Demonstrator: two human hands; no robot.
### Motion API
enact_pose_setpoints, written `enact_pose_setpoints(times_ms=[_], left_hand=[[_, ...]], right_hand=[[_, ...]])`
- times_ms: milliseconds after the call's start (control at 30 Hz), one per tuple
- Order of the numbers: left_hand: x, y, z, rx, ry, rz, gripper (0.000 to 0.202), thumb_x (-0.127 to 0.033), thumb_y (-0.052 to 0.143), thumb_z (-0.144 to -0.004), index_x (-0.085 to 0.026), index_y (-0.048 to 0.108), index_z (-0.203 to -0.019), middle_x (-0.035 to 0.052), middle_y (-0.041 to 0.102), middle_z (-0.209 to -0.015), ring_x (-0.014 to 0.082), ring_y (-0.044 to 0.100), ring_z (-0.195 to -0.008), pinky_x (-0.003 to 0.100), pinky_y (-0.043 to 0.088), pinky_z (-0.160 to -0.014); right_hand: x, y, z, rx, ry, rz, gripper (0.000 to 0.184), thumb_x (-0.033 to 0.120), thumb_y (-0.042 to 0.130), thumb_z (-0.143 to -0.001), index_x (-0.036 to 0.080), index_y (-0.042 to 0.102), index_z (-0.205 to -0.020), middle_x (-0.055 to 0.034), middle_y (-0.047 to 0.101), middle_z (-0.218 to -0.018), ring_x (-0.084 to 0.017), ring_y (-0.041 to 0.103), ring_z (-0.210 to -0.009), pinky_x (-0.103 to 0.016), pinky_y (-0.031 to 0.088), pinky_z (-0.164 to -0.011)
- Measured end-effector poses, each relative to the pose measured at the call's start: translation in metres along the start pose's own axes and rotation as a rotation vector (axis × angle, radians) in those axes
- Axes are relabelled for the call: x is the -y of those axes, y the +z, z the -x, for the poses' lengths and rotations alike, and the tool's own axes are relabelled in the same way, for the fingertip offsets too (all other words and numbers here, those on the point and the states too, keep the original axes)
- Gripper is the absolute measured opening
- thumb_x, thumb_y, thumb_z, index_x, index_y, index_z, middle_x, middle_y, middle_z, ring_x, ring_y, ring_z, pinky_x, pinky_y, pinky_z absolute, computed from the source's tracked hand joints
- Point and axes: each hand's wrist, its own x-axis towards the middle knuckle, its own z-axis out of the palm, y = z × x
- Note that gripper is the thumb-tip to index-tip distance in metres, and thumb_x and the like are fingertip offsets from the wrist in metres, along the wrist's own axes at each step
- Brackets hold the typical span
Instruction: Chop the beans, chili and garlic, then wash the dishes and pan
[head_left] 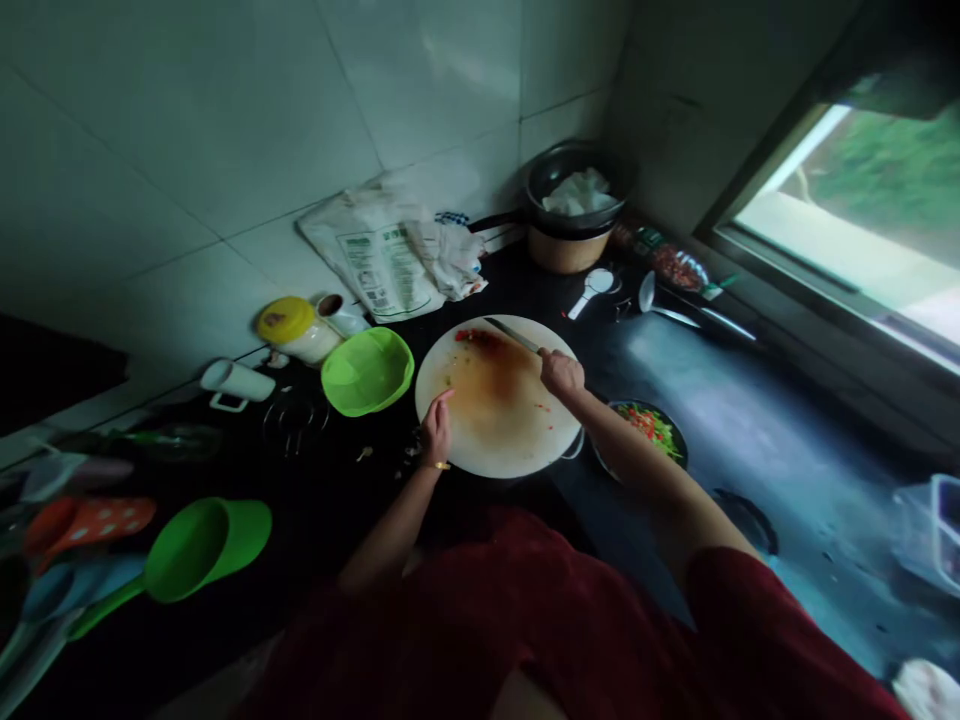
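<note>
while the right hand clasps a knife, fingers curled, left hand at a round board, fingers extended together

Daylight from a rectangular, metal-framed window at right lights an otherwise dim kitchen corner, bleaching the pale ledge outside and leaving green foliage a soft blur. Bluish glare spreads across the right of the smooth black counter, while its left side sinks into deep shadow. Pale, glazed wall tiles carry a cool, greenish cast and faint sheen. The round, white, stained cutting board at center shows clearest; toward the edges, a clear plastic container and an orange, white-dotted cup appear smeared and stretched.
</note>
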Motion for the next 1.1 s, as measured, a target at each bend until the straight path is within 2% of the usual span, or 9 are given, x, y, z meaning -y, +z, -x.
enact_pose_setpoints(times_ms=[133,233,333,533,667,800,867,967,1100], left_hand=[[0.024,-0.034,0.001,0.001,-0.007,-0.04,0.056,-0.052,0.028,-0.094,-0.013,0.059,-0.12,0.0148,0.06,-0.125,0.0212,0.055,-0.118,0.039,0.041,-0.104],[0.037,-0.044,-0.011,0.001,-0.01,-0.035,0.057,-0.053,0.027,-0.094,-0.014,0.057,-0.124,0.0138,0.058,-0.129,0.0209,0.052,-0.123,0.038,0.038,-0.107],[0.049,-0.045,-0.031,0.006,0.005,-0.017,0.06,-0.054,0.026,-0.094,-0.014,0.056,-0.126,0.0141,0.056,-0.132,0.0211,0.049,-0.126,0.038,0.036,-0.109],[0.067,-0.031,-0.058,0.149,0.057,-0.002,0.06,-0.055,0.024,-0.094,-0.015,0.053,-0.13,0.0141,0.05,-0.138,0.0212,0.045,-0.13,0.039,0.034,-0.111],[0.074,-0.026,-0.057,0.231,0.13,-0.036,0.058,-0.054,0.026,-0.094,-0.015,0.054,-0.128,0.0145,0.05,-0.137,0.0219,0.043,-0.131,0.041,0.032,-0.112],[0.071,-0.028,-0.053,0.245,0.184,-0.053,0.056,-0.05,0.026,-0.095,-0.015,0.053,-0.129,0.0152,0.05,-0.137,0.0216,0.043,-0.131,0.041,0.033,-0.112],[0.067,-0.03,-0.051,0.242,0.21,-0.048,0.054,-0.049,0.027,-0.095,-0.016,0.053,-0.128,0.0145,0.05,-0.137,0.0213,0.043,-0.131,0.04,0.033,-0.112],[0.061,-0.04,-0.044,0.196,0.217,-0.032,0.053,-0.049,0.028,-0.095,-0.016,0.054,-0.128,0.0139,0.052,-0.136,0.0209,0.044,-0.13,0.039,0.034,-0.111],[0.069,-0.078,-0.021,0.051,0.151,-0.075,0.05,-0.046,0.029,-0.095,-0.016,0.057,-0.124,0.0138,0.056,-0.13,0.0211,0.05,-0.125,0.038,0.036,-0.109]], right_hand=[[0.029,0.01,-0.058,0.032,-0.094,0.058,0.041,0.015,0.032,-0.092,0.016,0.055,-0.125,-0.0181,0.062,-0.105,-0.026,0.061,-0.09,-0.035,0.044,-0.075],[0.046,0.019,-0.063,0.062,-0.237,0.105,0.043,0.013,0.034,-0.089,0.017,0.056,-0.126,-0.0172,0.062,-0.105,-0.026,0.06,-0.09,-0.035,0.042,-0.074],[0.047,0.025,-0.038,0.101,-0.367,0.155,0.045,0.014,0.033,-0.089,0.021,0.054,-0.129,-0.0137,0.063,-0.103,-0.023,0.06,-0.087,-0.032,0.04,-0.071],[0.032,0.026,0.055,0.201,-0.535,0.207,0.043,0.015,0.031,-0.092,0.022,0.054,-0.128,-0.0099,0.064,-0.091,-0.019,0.058,-0.081,-0.028,0.036,-0.068],[0.023,0.019,0.086,0.156,-0.344,0.203,0.044,0.017,0.031,-0.092,0.024,0.052,-0.13,-0.0092,0.063,-0.089,-0.019,0.058,-0.08,-0.028,0.035,-0.067],[0.001,0.007,0.062,0.014,0.106,0.224,0.045,0.018,0.028,-0.093,0.024,0.048,-0.133,-0.011,0.062,-0.096,-0.021,0.06,-0.081,-0.028,0.036,-0.063],[-0.006,0.003,0.044,0.013,0.251,0.229,0.044,0.017,0.028,-0.093,0.023,0.049,-0.131,-0.0122,0.062,-0.1,-0.023,0.061,-0.084,-0.029,0.038,-0.064],[0.001,0.008,0.036,0.076,0.273,0.21,0.043,0.015,0.029,-0.091,0.021,0.05,-0.128,-0.0128,0.061,-0.102,-0.023,0.062,-0.085,-0.029,0.039,-0.065],[0.035,0.029,0.076,0.179,0.068,0.191,0.045,0.015,0.029,-0.091,0.02,0.045,-0.133,-0.0131,0.061,-0.101,-0.023,0.061,-0.085,-0.03,0.04,-0.068]])
